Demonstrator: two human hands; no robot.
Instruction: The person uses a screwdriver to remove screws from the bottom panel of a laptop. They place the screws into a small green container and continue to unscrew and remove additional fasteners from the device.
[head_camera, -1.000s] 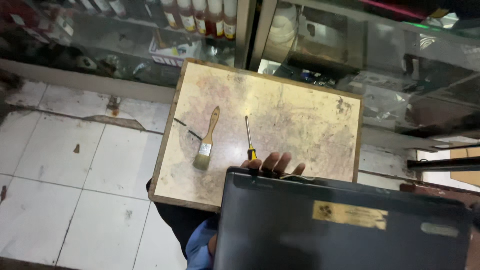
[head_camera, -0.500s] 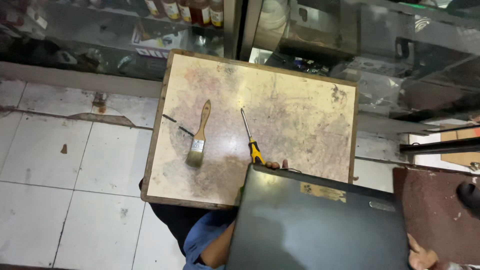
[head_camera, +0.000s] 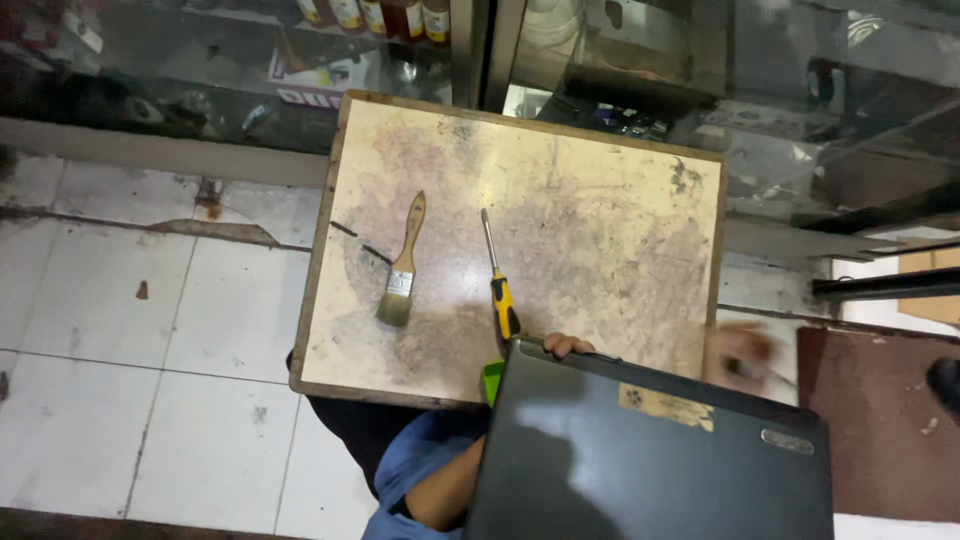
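Note:
A dark grey closed laptop (head_camera: 650, 470) fills the lower right, tilted over the near edge of a small worn wooden table (head_camera: 620, 200). My left hand (head_camera: 566, 346) grips the laptop's far edge, fingers curled over it, with the forearm in a blue sleeve running beneath. My right hand (head_camera: 741, 356) is a blur just beyond the laptop's far right corner, and its grip cannot be made out. On the table lie a wooden-handled paintbrush (head_camera: 401, 265) and a screwdriver (head_camera: 497, 275) with a yellow and black handle, its handle end close to my left fingers.
A small green object (head_camera: 492, 381) peeks out beside the laptop's left corner. A glass display cabinet (head_camera: 300, 60) with bottles stands behind the table. White floor tiles (head_camera: 120, 340) lie to the left, a brown mat (head_camera: 880, 430) and a dark shoe (head_camera: 945, 385) to the right.
The laptop has dropped lower in the view, uncovering more of the table. My right hand has come up from the lower right to the laptop's far right corner.

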